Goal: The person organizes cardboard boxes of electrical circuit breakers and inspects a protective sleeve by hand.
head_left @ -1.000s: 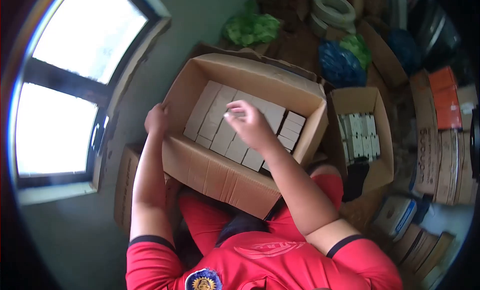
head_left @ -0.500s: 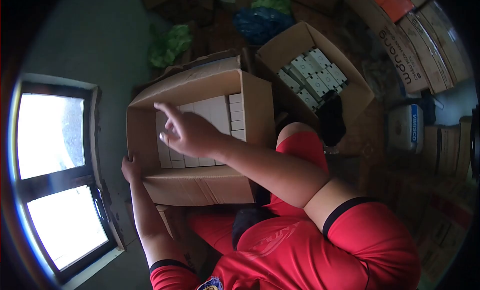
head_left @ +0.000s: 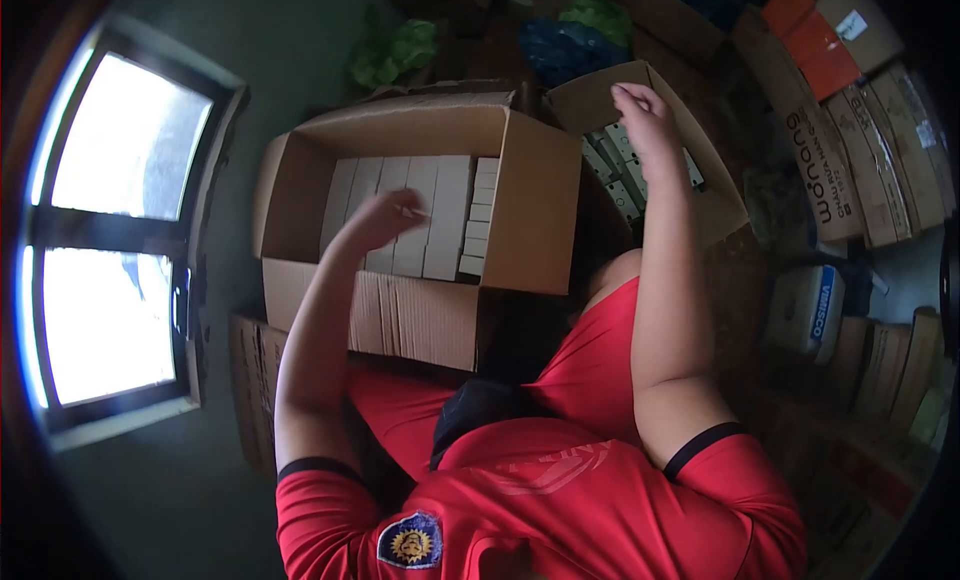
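On the lap, a large cardboard box [head_left: 430, 220] is seen tilted toward the viewer, its floor lined with rows of small pale cartons [head_left: 420, 215] packed edge to edge. Inside this box the left hand [head_left: 385, 215] is laid over the cartons, fingers curled loosely and pressed against their tops; whether any single carton is gripped cannot be told. Just beside the large box, on its right, a smaller open box [head_left: 700, 195] is placed, in which white-and-dark packets [head_left: 615, 175] are stacked in rows. Over that smaller box the right hand [head_left: 645, 115] is held, fingers bent downward and partly closed above the packets; nothing can be made out clearly between the fingertips, so its hold cannot be judged. Red sleeves with black cuffs are worn on both arms. A window [head_left: 110, 240] is seen at the left, green and blue bags [head_left: 560, 40] beyond the boxes, and printed cartons [head_left: 850, 150] are stacked at the right
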### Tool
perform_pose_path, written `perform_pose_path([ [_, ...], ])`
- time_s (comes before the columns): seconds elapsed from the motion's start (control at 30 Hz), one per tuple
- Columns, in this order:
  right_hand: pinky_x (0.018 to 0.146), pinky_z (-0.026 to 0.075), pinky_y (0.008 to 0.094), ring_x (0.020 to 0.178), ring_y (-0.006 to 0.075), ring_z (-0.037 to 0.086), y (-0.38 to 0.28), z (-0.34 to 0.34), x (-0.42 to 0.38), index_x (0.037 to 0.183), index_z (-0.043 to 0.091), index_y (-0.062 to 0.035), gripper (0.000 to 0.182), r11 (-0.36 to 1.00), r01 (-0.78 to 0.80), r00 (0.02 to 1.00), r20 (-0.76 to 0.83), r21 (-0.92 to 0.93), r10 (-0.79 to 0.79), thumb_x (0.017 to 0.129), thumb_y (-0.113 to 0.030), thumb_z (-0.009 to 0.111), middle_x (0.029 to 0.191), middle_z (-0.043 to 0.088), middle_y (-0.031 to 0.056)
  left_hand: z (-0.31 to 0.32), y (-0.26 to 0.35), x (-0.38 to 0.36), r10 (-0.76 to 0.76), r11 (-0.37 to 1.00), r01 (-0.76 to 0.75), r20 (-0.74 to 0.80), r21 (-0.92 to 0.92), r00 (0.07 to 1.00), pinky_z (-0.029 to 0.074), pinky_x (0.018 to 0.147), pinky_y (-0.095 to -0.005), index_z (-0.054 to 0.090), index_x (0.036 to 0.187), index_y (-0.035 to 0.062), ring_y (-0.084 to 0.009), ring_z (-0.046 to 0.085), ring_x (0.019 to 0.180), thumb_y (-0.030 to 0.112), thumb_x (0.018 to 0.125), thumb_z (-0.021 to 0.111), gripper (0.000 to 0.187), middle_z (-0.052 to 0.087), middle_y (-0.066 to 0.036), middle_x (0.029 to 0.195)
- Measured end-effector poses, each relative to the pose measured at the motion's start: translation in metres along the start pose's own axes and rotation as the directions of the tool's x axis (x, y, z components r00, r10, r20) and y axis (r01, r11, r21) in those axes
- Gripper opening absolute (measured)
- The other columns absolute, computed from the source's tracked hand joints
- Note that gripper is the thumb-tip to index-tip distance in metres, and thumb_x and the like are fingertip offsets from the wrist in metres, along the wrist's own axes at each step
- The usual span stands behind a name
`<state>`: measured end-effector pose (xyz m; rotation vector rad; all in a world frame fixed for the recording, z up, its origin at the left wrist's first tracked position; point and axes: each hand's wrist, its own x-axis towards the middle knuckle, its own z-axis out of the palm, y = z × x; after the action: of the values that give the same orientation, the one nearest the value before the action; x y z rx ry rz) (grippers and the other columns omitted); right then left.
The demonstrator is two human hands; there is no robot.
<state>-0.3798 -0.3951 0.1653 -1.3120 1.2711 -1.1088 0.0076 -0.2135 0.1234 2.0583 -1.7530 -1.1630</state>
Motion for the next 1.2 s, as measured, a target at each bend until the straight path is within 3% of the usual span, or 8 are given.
perform_pose_path([
  [0.03,0.088,0.048,0.03,0.1,0.0115,0.062,0.01,-0.009,0.001,0.118,0.07,-0.0059,0.034,1.0,-0.028,1.0,-0.006,-0.01,0.028,0.096,-0.032,0.068,0.103,0.07,0.0018,0.026,-0.006,0.023,0.205,0.978,-0.207,0.268,-0.024,0.941,0.054,0.081,-0.0339,0.069,0.113,0.0085,-0.0183,0.067,0.087,0.034,0.092,0.072,0.033,0.073,-0.008,0.101],
  [0.13,0.096,0.049,0.0365,0.112,0.0259,0.066,0.069,-0.033,0.015,0.116,0.07,-0.0013,0.043,0.964,-0.06,0.997,-0.062,-0.26,0.045,0.091,-0.037,0.07,0.115,0.071,0.0137,0.076,0.054,0.039,-0.15,0.958,-0.102,0.768,0.269,0.623,0.054,0.093,-0.0397,0.063,0.132,0.0082,-0.0202,0.064,0.114,0.04,0.093,0.07,0.052,0.07,-0.011,0.124],
  [0.23,0.113,0.041,0.042,0.133,0.0354,0.053,0.137,-0.064,0.021,0.138,0.057,-0.004,0.068,0.714,-0.284,0.937,-0.028,-0.64,0.349,0.084,-0.043,0.07,0.14,0.058,0.0206,0.112,0.054,0.037,-0.248,0.956,0.027,0.755,0.291,0.607,0.053,0.097,-0.0441,0.057,0.141,0.0117,-0.026,0.062,0.118,0.041,0.091,0.073,0.06,0.066,-0.013,0.131],
  [0.33,0.117,0.036,0.0442,0.138,0.0398,0.048,0.167,-0.09,-0.005,0.147,0.047,-0.0032,0.076,0.605,-0.353,0.879,-0.031,-0.714,0.476,0.081,-0.036,0.068,0.145,0.052,0.0272,0.135,0.008,0.073,-0.2,0.883,-0.239,0.785,0.404,0.587,0.053,0.098,-0.0486,0.053,0.145,0.0143,-0.0317,0.062,0.117,0.038,0.09,0.075,0.064,0.067,-0.014,0.131],
  [0.67,0.106,0.046,0.0397,0.119,0.0277,0.062,0.189,-0.091,-0.032,0.127,0.068,-0.0038,0.056,0.463,-0.165,0.613,0.277,-0.871,0.74,0.088,-0.044,0.073,0.132,0.067,0.0139,0.125,0.04,0.05,-0.304,0.942,0.084,0.722,0.325,0.622,0.048,0.1,-0.0539,0.044,0.152,0.0182,-0.0324,0.052,0.13,0.044,0.087,0.075,0.077,0.052,-0.016,0.149],
  [0.93,0.108,0.046,0.0403,0.127,0.029,0.06,0.131,-0.043,-0.047,0.131,0.067,-0.0094,0.056,0.0,0.154,0.629,0.097,-0.988,0.772,0.083,-0.035,0.076,0.14,0.062,0.0119,0.173,-0.048,0.121,-0.437,0.788,-0.159,0.721,0.595,0.538,0.051,0.096,-0.0458,0.068,0.13,0.0138,-0.0275,0.064,0.116,0.043,0.081,0.08,0.058,0.066,-0.012,0.133],
  [1.03,0.11,0.045,0.0444,0.131,0.0328,0.057,0.149,-0.048,-0.035,0.13,0.067,-0.0069,0.052,0.117,0.097,0.65,0.151,-0.988,0.745,0.085,-0.032,0.073,0.142,0.06,0.0152,0.17,-0.053,0.11,-0.432,0.839,-0.017,0.685,0.543,0.587,0.055,0.095,-0.0477,0.051,0.148,0.016,-0.0314,0.061,0.121,0.041,0.09,0.072,0.066,0.057,-0.013,0.145],
  [1.2,0.107,0.047,0.0422,0.126,0.0377,0.06,0.112,-0.053,-0.029,0.125,0.067,0.0008,0.053,0.421,-0.173,0.85,0.081,-0.89,0.52,0.078,-0.025,0.069,0.134,0.062,0.0258,0.137,0.009,0.08,-0.331,0.783,-0.125,0.579,0.609,0.745,0.052,0.096,-0.0455,0.068,0.129,0.0092,-0.032,0.065,0.114,0.056,0.083,0.075,0.066,0.067,-0.014,0.131],
])
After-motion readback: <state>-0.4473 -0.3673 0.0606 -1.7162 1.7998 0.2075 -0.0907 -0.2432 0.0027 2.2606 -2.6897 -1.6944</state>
